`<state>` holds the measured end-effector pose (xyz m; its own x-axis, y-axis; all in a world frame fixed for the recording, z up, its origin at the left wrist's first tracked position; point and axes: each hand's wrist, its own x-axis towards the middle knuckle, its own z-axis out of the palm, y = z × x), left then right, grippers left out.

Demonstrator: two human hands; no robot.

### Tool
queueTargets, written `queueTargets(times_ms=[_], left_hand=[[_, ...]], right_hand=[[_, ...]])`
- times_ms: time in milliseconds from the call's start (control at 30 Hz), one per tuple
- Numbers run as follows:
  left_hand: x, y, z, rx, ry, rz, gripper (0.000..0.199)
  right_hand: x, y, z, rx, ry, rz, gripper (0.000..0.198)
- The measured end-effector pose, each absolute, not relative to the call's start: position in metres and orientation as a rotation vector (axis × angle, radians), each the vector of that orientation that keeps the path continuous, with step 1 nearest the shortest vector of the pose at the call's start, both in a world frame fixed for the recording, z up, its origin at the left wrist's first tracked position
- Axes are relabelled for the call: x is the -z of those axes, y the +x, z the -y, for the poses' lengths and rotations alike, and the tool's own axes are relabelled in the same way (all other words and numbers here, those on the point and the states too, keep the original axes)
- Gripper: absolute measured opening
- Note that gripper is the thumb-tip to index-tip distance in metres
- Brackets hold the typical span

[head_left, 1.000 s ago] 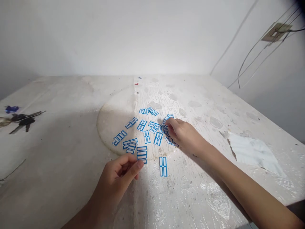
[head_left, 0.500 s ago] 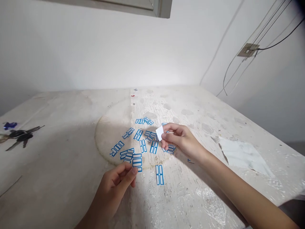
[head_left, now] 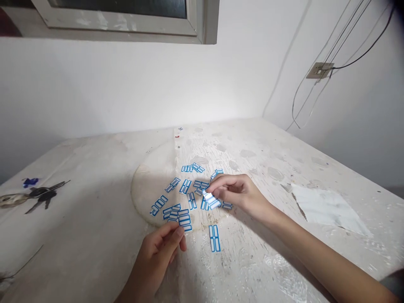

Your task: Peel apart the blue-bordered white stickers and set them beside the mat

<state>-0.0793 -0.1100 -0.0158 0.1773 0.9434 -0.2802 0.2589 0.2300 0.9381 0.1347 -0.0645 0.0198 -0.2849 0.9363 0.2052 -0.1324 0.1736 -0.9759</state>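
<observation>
Blue-framed white sticker labels (head_left: 214,238) lie scattered on the pale table, some overlapping. At the lower middle, my left hand (head_left: 162,248) pinches a blue-framed sticker label (head_left: 185,220) between thumb and forefinger. The held label stands out in front of a small overlapping group of labels (head_left: 170,211). My right hand (head_left: 236,190) is above the right part of the scatter, thumb and forefinger closed on another sticker label (head_left: 211,199). That one is tilted, with blue bands showing on its bright face. Several labels beneath the right hand are partly hidden.
A bunch of keys (head_left: 42,194) lies at the left, a crumpled purple-blue scrap (head_left: 30,182) just behind it. On the right is a white sheet (head_left: 328,209). A wall with a window frame (head_left: 126,31), a socket plate (head_left: 320,70) and hanging wires bounds the table.
The label in my right hand has turned from its blank white side to show blue bands. My left hand keeps its label. The view has tilted up, revealing more of the window.
</observation>
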Motion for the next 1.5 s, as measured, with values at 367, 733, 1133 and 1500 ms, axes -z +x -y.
queueTargets(times_ms=[367, 733, 1133, 1500], left_hand=[[0.011, -0.071, 0.107, -0.777, 1.29, -1.325, 0.037], [0.019, -0.074, 0.116, -0.634, 1.47, -1.251, 0.038], [0.019, -0.074, 0.119, -0.614, 1.468, -1.078, 0.026], [0.023, -0.076, 0.124, -0.59, 1.905, -1.195, 0.025]], right_hand=[[0.011, 0.109, 0.077, -1.595, -0.886, 1.242, 0.011], [0.016, 0.103, 0.081, -1.471, -1.012, 1.374, 0.005], [0.017, 0.098, 0.084, -1.502, -0.985, 1.429, 0.015], [0.015, 0.095, 0.088, -1.477, -0.961, 1.433, 0.011]])
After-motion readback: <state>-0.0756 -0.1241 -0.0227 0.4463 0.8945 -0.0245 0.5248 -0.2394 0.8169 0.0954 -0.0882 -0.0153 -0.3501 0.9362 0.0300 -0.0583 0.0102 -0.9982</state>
